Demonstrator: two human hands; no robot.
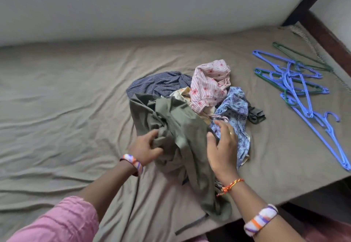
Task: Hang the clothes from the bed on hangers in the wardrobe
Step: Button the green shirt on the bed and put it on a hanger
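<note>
A heap of clothes lies on the bed [66, 99]: an olive green garment [182, 128] in front, a dark striped one [159, 84] behind it, a pink flowered one [209, 84] on top, a blue patterned one [235, 109] to the right. My left hand [146, 146] grips a fold of the olive garment, fingers curled into the cloth. My right hand [222, 146] lies on the olive garment's right side with fingers spread, thumb against the cloth. A tangle of blue and green plastic hangers [296, 82] lies on the bed to the right.
The bed is covered with a wrinkled grey-brown sheet and stands against a white wall [152, 10]. A dark wooden bed frame [326, 38] runs along the right edge. The sheet's near right corner [284, 194] drops off to the floor.
</note>
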